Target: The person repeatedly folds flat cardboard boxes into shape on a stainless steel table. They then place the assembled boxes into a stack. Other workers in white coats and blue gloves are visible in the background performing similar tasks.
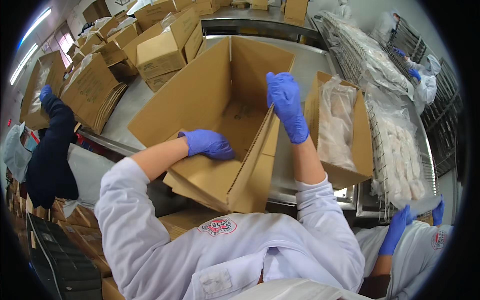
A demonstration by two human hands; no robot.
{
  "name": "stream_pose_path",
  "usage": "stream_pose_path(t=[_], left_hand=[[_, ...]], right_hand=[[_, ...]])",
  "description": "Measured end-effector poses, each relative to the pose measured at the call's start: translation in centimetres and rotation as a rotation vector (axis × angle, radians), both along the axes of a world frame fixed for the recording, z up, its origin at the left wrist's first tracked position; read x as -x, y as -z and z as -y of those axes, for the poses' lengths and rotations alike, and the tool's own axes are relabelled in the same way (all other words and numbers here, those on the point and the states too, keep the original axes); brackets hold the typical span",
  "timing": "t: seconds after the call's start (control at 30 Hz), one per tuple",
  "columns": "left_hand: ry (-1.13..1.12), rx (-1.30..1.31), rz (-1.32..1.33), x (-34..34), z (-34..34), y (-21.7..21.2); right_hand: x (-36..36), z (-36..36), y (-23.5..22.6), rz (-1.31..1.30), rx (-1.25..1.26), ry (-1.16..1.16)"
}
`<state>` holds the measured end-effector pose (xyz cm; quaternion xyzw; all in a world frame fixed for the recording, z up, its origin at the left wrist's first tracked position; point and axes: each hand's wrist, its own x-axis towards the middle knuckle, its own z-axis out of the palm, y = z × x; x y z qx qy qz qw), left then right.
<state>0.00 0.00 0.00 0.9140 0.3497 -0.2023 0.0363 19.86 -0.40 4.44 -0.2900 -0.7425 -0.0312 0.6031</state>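
Judging by the look, empty cardboard box (220, 115) is light, stiff, crushable; left hand (209, 144) presses flat inside, right hand (286, 102) pinches flap edge.

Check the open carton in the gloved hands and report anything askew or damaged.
No damage shows. The carton lies tipped on its side, overhanging the steel table edge, with the left hand inside and the right hand on its flap. That looks deliberate, not odd.
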Motion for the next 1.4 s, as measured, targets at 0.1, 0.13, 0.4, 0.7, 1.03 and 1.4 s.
stream_pose_path(t=[0.1, 0.13, 0.4, 0.7, 1.03, 1.4], left_hand=[[0.105, -0.299, 0.137, -7.8, -7.9, -2.4], [0.205, -0.392, 0.618, -10.2, -10.2, -5.0], [-0.024, -0.372, 0.221, -11.4, -9.4, -6.8], [-0.592, -0.975, 0.533, 6.0, -13.9, -10.0], [-0.363, -0.943, 0.13, -4.4, -7.3, 1.7], [-0.352, -0.776, 0.771, -5.5, -10.0, -10.5]], right_hand=[[-1.1, -1.6, -1.4, 0.044, -0.098, 0.005], [-1.1, -1.6, -1.4, 0.045, -0.109, -0.013], [-2.6, -1.0, 0.3, 0.059, -0.041, 0.054], [4.7, -4.6, 1.2, 0.682, 0.508, -0.007], [0.4, 0.3, 3.1, 0.867, 0.866, -0.207], [-3.1, -0.3, 3.1, -0.77, 0.082, 0.194]])
